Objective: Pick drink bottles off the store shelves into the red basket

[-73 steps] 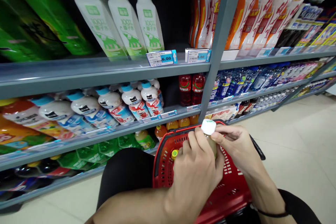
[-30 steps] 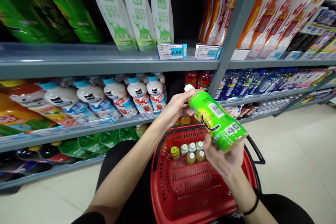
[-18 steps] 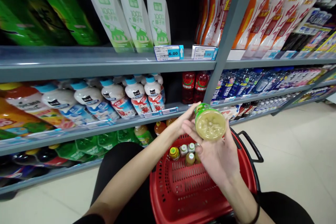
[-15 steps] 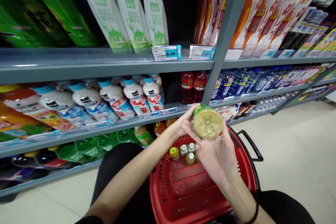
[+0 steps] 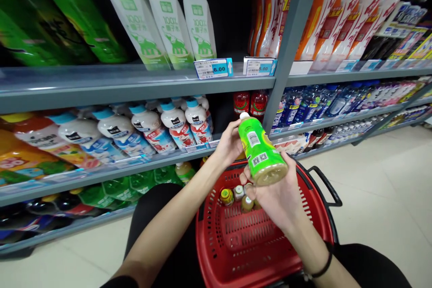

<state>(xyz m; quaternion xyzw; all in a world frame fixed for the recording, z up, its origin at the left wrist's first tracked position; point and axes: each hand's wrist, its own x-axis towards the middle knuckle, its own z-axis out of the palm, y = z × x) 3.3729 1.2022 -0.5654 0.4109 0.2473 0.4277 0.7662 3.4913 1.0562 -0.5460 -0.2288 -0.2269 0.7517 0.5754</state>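
A drink bottle (image 5: 260,150) with a green label, white cap and cloudy pale yellow contents is held tilted above the basket, its base towards me. Barcodes show on the label. My left hand (image 5: 230,145) grips it by the upper side near the cap, fingers partly hidden behind it. Around the lower part curls my right hand (image 5: 281,200), palm under the base. Below both hands is a red shopping basket (image 5: 232,263), holding several small bottles, among them a yellow-capped one (image 5: 227,196) and a pale-capped one (image 5: 247,204).
Grey shelving (image 5: 135,87) runs across the front, with an upright post (image 5: 293,40). White bottles with green caps (image 5: 199,22) stand on the upper shelf, blue-capped yogurt-style bottles (image 5: 197,121) below. The basket's black handle (image 5: 326,186) sticks out right over the tiled floor (image 5: 388,180).
The bottle has turned in my hands: earlier its base faced me, now the barcode side of the label and the white cap show. The view has shifted slightly.
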